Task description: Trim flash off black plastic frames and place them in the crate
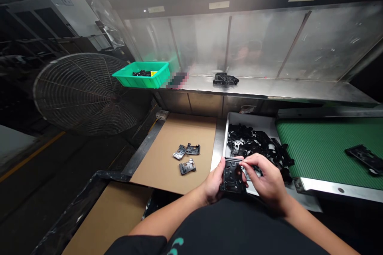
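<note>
A flat black plastic part [232, 176] is held upright in front of my torso. My left hand [213, 183] grips it along its left edge, thumb on the near face. Pinched closed at the part's upper right edge is my right hand [265, 177]; what its fingertips hold, if anything, is too small to make out. Behind the hands a grey tray [231, 117] holds a heap of black parts [254, 141]. On the brown board [167, 135] to the left lie three similar black parts [187, 166].
A green conveyor belt [317, 147] on the right carries one black part [363, 159]. The metal shelf [275, 87] above holds stacked black parts [225, 79] and a green bin [143, 79]. A large caged fan [86, 95] stands at the left.
</note>
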Demonstrator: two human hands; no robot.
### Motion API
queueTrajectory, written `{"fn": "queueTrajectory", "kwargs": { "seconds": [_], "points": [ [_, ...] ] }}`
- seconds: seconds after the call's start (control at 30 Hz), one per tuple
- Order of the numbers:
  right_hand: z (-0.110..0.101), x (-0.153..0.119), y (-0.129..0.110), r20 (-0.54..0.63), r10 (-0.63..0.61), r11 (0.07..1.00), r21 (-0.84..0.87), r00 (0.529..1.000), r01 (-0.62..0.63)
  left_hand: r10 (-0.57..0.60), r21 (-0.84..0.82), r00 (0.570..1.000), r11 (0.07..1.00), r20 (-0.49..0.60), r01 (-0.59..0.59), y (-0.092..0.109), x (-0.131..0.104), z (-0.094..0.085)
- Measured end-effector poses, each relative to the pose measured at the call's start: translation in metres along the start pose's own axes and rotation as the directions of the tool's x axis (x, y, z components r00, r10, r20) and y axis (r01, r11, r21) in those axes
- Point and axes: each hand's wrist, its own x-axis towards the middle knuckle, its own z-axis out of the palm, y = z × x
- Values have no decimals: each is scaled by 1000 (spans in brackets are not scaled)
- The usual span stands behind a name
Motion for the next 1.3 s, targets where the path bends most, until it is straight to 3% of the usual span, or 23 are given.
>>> {"fn": "queueTrajectory", "kwargs": {
  "seconds": [0.1, 0.2, 0.47, 0.6, 0.77, 1.0, 1.1, 1.17, 1.2, 1.3],
  "points": [
    [0, -1, 6, 49, -141, 986, -82, 989, 144, 24, 12, 999, 1000, -24, -24, -2, 0, -3],
    [2, -4, 9, 76, -159, 982, -89, 984, 166, 32, 30, 999, 999, -38, -31, -3, -1, -3],
    [7, -5, 10, 75, -40, 997, -56, 996, 44, -28, -33, 998, 999, -54, 26, -6, 0, -11],
    [6, -11, 13, -35, 70, 994, 84, 997, -67, 1, -33, 1000, 999, 5, -1, -3, 2, -15],
    [4, -15, 13, -209, 229, 951, 255, 951, -173, 13, -34, 998, 999, 57, -11, 4, -4, -13],
    [1, -15, 21, -170, 358, 914, 264, 918, -307, -26, -26, 995, 999, 92, 29, 13, -17, -10],
    [-3, -20, 30, -182, 379, 910, 249, 907, -330, 4, 13, 999, 1000, 52, -5, 15, -13, -29],
    [-7, -24, 38, -196, 386, 911, 233, 901, -339, 56, 158, 996, 987, -70, -44, 17, -5, -54],
    [-10, -26, 43, -204, 389, 912, 225, 898, -343, 95, 255, 984, 966, -153, -53, 19, 0, -69],
    [-24, -30, 57, -241, 393, 916, 193, 888, -353, 233, 489, 894, 872, -382, -19, 27, 15, -122]
  ]
}}
